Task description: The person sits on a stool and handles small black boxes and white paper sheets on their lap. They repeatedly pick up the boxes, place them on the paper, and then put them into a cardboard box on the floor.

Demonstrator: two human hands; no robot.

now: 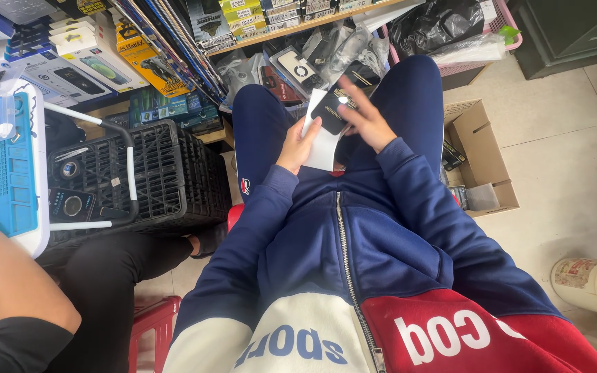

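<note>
Left hand (297,146) pinches a white rectangular card sleeve (320,141); right hand (364,121), fingers spread, presses a small black flat device (329,112) against it, over the lap. Black plastic crate (143,173) alongside.

One view only — a camera worn on the person's head, tilted steeply down along the zipped jacket (354,249) and lap to the floor (561,138). It sits close over the chest, with the hands mid-distance and the shelves (257,27) of boxed goods furthest off — top of the frame, facing forward.
</note>
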